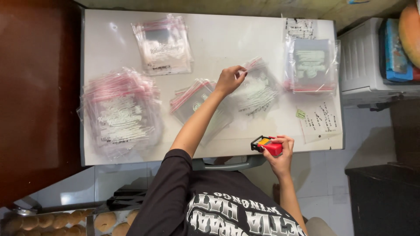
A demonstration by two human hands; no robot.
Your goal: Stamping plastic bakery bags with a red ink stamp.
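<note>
Several bag stacks around, perhaps unobstructed.

The round golden-brown baked pieces on a metal tray run off the bottom-left edge; the orange rounded object is cut by the top-right corner; handwriting on the white paper slip is too small to read.

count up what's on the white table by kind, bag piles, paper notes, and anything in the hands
piles of clear plastic bags: 5, the left hand pinches a bag of one pile
handwritten paper notes: 2
red and black hand stamper: 1, held in the right hand at the table edge
total: 8
</note>
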